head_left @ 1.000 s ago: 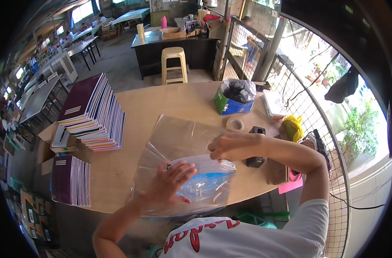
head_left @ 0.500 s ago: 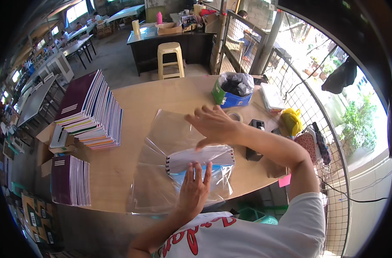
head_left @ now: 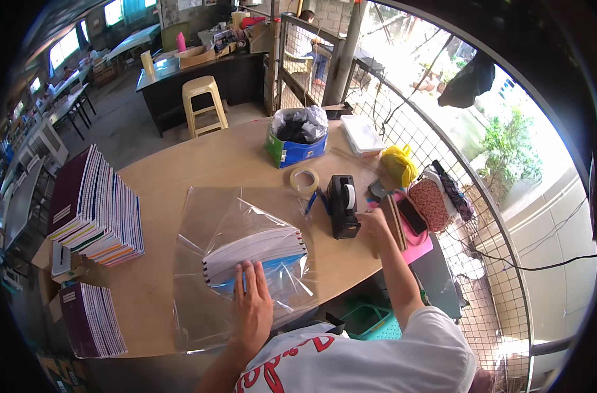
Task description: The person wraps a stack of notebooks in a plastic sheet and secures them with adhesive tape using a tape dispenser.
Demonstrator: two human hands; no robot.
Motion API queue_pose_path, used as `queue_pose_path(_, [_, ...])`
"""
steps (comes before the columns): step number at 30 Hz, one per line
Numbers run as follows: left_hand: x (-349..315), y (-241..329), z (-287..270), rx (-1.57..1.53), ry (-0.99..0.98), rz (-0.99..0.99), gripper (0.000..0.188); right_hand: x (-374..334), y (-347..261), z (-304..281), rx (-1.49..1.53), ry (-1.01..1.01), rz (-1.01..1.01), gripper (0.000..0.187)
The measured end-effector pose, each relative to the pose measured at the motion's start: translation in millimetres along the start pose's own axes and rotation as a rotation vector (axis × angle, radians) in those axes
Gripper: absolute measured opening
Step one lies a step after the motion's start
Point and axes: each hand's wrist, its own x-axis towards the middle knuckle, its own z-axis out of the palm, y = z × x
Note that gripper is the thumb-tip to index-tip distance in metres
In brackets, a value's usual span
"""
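My left hand (head_left: 251, 308) lies with fingers outstretched on a spiral-bound notebook (head_left: 249, 245), pressing a clear plastic sheet (head_left: 197, 216) folded over it. White pages and a blue area show through the glossy film. Off to the right, my right hand (head_left: 375, 226) is at the near end of a black tape dispenser (head_left: 342, 219). Its fingers look pinched together by the dispenser; anything between them is too small to make out. A tape roll (head_left: 293, 182) and a blue pen (head_left: 311, 201) lie left of the dispenser.
Tall stacks of purple-covered notebooks (head_left: 72, 190) stand at the left. Behind are a blue-green box of crumpled plastic (head_left: 297, 154) and a white container (head_left: 362, 136). A yellow bag (head_left: 399, 165), patterned pouch (head_left: 433, 203) and phone (head_left: 412, 216) sit right, beside wire mesh.
My right hand has moved from above the plastic sheet to the tape dispenser on the right. My left hand stays on the wrapped notebook. The view has shifted rightward.
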Motion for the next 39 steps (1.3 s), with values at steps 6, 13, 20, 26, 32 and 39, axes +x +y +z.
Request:
queue_pose_path(6, [-6, -7, 1, 0.041, -0.033, -0.060, 0.090, -50, -15, 51, 0.204, 0.155, -0.256, 0.025])
queue_pose_path(13, [0, -1, -9, -0.031, 0.015, -0.080, 0.067, -112, 26, 118, 1.404, -0.254, 0.455, 0.026])
queue_pose_path(20, [-7, -9, -1, 0.073, 0.068, -0.070, 0.056, -258, -219, 68, 0.499, -0.807, -0.853, 0.107])
queue_pose_path(26, [-6, -7, 4, 0.046, 0.117, -0.039, 0.056, -267, -255, 126, -0.535, -0.487, -1.142, 0.126])
queue_pose_path(32, [-9, -31, -46, -0.306, 0.193, 0.000, 0.050, -248, -257, 48, -0.442, -0.507, -1.087, 0.110])
queue_pose_path(39, [25, -82, -107, -1.463, 0.550, -0.074, 0.053, -272, -218, 61, 0.161, -0.575, -1.334, 0.028])
